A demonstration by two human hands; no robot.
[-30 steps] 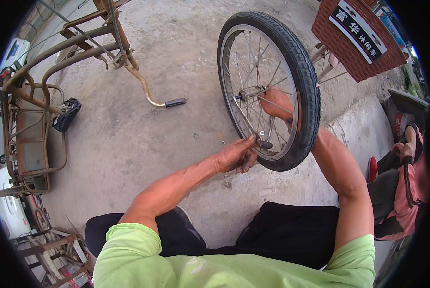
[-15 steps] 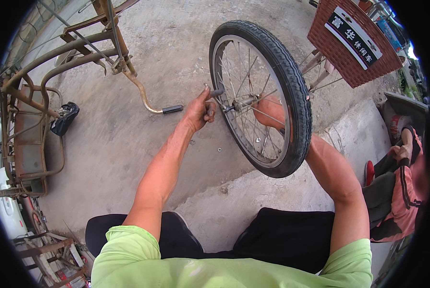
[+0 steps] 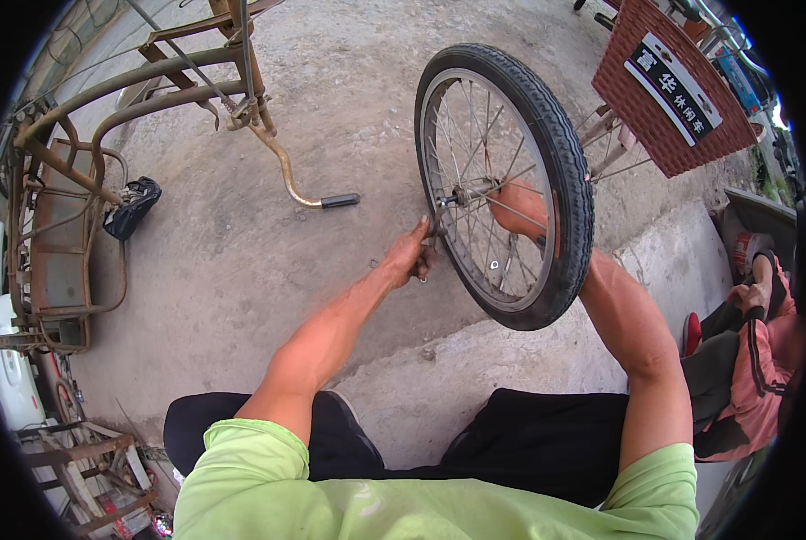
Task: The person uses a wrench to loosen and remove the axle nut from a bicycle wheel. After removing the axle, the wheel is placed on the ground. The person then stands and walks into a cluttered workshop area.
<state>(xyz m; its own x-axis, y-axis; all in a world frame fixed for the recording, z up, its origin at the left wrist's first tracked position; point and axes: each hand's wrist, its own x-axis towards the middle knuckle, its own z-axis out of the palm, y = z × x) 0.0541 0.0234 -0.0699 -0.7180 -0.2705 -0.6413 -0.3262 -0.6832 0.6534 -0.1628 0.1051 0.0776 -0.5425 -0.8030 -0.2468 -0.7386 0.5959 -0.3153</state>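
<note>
- Rust-brown metal frame [image 3: 52, 171]: well left of the wheel; black plastic bag [image 3: 133, 207] at its nearer side.
- Curved bar [image 3: 288, 171], black sleeve at its end: left of the wheel, apart from it.
- Left hand [image 3: 408, 254]: beside the wheel's left edge; grip pinching the handle of a dark crank-like tool [image 3: 439, 220].
- Axle [image 3: 450, 197]: at the wheel's centre, near end meeting the tool. Step in hand, as judged: turning a fastening here.
- Wheel [image 3: 482, 188], black-tyred, spoked: tilted, between the two hands; ground contact cannot be told. Next move seems to call for the tool seated squarely and the wheel steadied.
- Right hand [image 3: 518, 207]: behind the wheel's spokes, by the axle; fingers mostly hidden, so what its grip closes on cannot be told.
- Red-brown woven basket [image 3: 637, 99]: right of the wheel.
- Seated person [image 3: 761, 360], pink top: far right of the wheel.
</note>
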